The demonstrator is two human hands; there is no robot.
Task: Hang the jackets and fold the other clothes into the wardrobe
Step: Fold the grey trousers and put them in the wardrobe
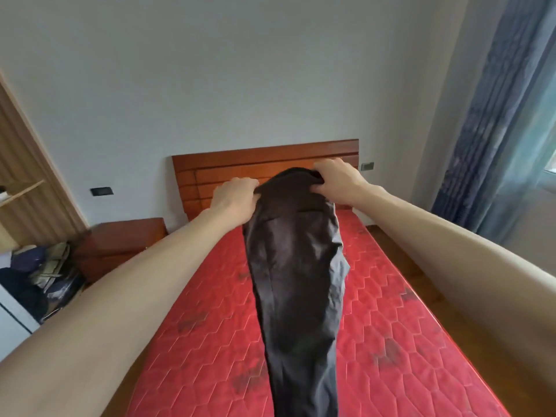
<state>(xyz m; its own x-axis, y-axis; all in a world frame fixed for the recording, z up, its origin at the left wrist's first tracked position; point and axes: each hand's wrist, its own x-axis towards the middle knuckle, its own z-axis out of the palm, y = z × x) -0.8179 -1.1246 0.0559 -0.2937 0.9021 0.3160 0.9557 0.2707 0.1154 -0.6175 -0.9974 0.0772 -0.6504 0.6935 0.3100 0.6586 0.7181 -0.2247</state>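
Trousers [296, 266], dark and doubled lengthwise, hung from our two hands above the red mattress [406, 311], in front of the wooden headboard [255, 164]. Our left hand [234, 200] and right hand [337, 179] each gripped the waistband, fingers curled into the cloth.

1. Soft, even daylight fills the room — it enters from the window [551, 168] at the right edge, filtered through the blue curtain [493, 115].
2. Shadows are faint; the pale wall [240, 70] shows no glare.
3. Wide-angle distortion bends the edges — both forearms bulge large at the lower corners.
4. The focus is slightly soft throughout, and the dark trousers [298, 281] show little detail in their folds.
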